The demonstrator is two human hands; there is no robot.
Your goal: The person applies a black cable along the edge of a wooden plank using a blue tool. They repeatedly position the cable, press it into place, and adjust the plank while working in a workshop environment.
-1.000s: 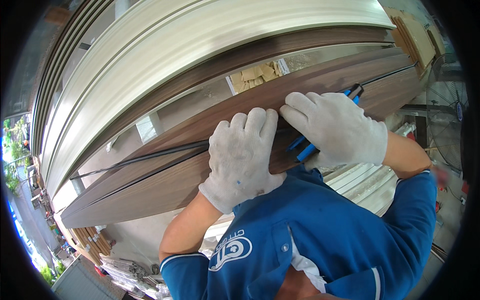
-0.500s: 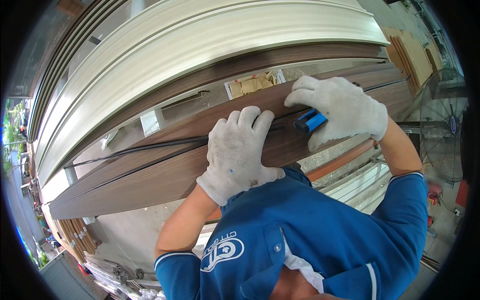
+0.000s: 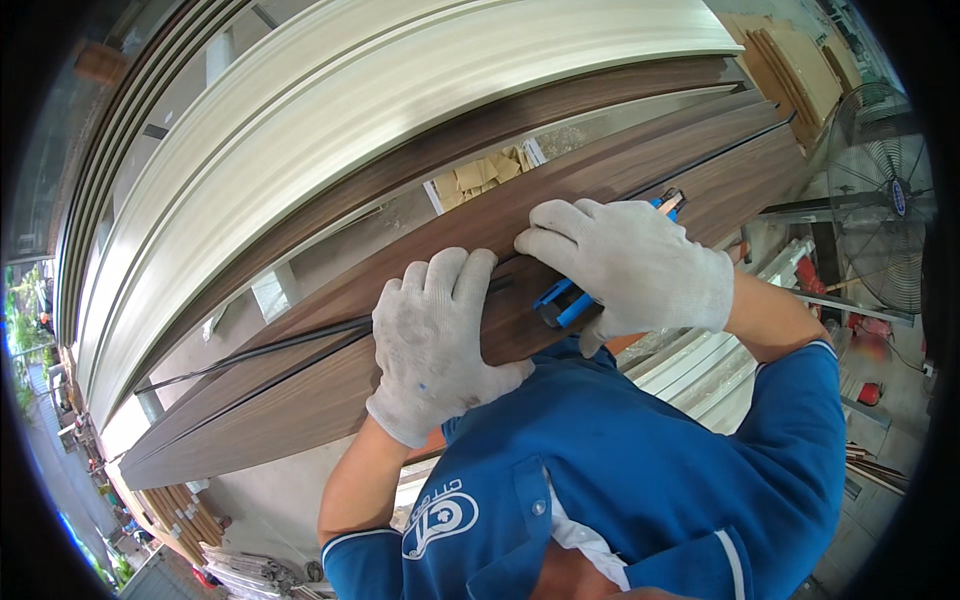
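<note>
A dark brown wood-grain panel (image 3: 265,430) lies across in front of me, with a narrow groove along its length. My left hand (image 3: 430,335), in a whitish work glove, rests on it with the fingers extended and the thumb out. Beneath that palm passes a thin black strip (image 3: 270,342), loose on the left side; its end shows just right of the fingers. My right hand (image 3: 630,265), also gloved, is wrapped around a blue-and-black hand tool (image 3: 567,303). A metal-looking tip pokes out beyond the knuckles; the glove hides the middle, so its exact kind is unclear. The right fingertips are close to the groove.
Beyond the panel lie another brown length (image 3: 440,140) and a wide cream profile (image 3: 400,100). A box of cardboard pieces (image 3: 482,178) sits between them, lower down. At right stands a large fan (image 3: 885,195), with brown boards (image 3: 795,75) behind. White lengths (image 3: 700,375) lie below the panel.
My right hand has slid left along the panel with the tool, and its tip now shows. The left hand has shifted slightly left and nearer. The whole view has turned a little.
</note>
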